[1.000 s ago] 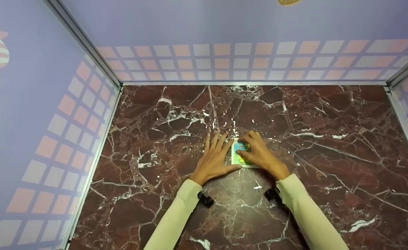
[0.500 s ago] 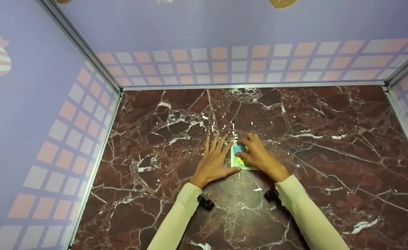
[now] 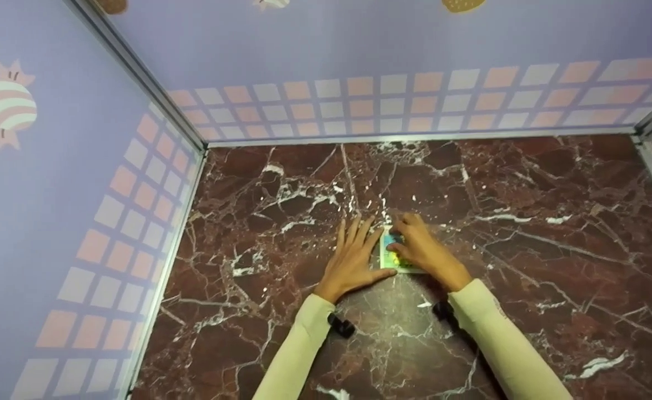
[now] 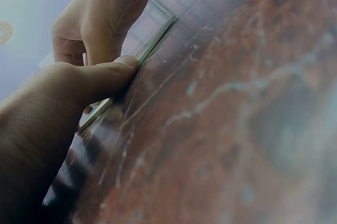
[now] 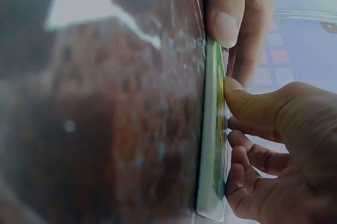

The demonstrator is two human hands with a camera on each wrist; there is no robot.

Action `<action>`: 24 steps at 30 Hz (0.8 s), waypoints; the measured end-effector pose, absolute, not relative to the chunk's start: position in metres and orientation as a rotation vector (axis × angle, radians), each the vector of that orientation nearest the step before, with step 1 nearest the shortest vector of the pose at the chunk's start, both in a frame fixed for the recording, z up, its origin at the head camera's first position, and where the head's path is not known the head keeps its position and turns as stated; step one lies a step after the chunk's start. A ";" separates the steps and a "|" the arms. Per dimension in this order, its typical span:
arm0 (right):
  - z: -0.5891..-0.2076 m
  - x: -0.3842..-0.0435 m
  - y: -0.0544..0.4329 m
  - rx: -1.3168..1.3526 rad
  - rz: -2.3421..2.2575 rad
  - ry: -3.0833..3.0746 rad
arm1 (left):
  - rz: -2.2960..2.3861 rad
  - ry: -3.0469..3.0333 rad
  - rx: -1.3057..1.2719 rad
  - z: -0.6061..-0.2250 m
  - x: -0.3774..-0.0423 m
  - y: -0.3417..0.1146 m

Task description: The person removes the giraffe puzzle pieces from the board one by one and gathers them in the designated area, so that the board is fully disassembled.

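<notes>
A small flat picture board (image 3: 385, 261) with a pale border and blue, green and yellow artwork lies on the marble-patterned table. My left hand (image 3: 352, 265) rests spread out at its left side, thumb along the near edge and index finger by the far left corner. In the left wrist view the left thumb (image 4: 118, 71) touches the board's rim (image 4: 97, 114). Over the board's right part is my right hand (image 3: 423, 247), fingers bent. The right wrist view has its thumb and fingertips (image 5: 235, 138) on the picture; I cannot tell whether they pinch a loose piece.
The dark red table (image 3: 526, 300) carries white veins and small pale flecks. Lilac walls (image 3: 326, 44) with pink and white squares enclose its back and sides. A black wrist camera (image 3: 341, 325) sits on the left sleeve.
The head view has swung slightly, so the whole scene sits a little further right. Both hands keep their places on and around the board, with hardly any finger movement visible.
</notes>
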State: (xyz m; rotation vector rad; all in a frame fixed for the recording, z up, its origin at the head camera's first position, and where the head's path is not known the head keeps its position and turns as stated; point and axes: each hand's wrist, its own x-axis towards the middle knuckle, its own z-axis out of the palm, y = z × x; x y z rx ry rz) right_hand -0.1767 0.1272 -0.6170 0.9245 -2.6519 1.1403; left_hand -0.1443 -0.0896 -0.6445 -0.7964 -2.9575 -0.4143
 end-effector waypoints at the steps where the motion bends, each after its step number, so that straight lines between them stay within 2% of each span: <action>1: -0.615 -0.178 0.128 0.911 1.138 -2.659 | -0.417 -2.950 -0.797 -0.644 -0.146 -0.088; 8: -0.612 -0.177 0.128 0.836 1.168 -2.749 | -0.413 -2.989 -0.799 -0.641 -0.145 -0.087; 24: -0.613 -0.178 0.125 0.879 1.152 -2.742 | -0.410 -2.990 -0.772 -0.642 -0.143 -0.091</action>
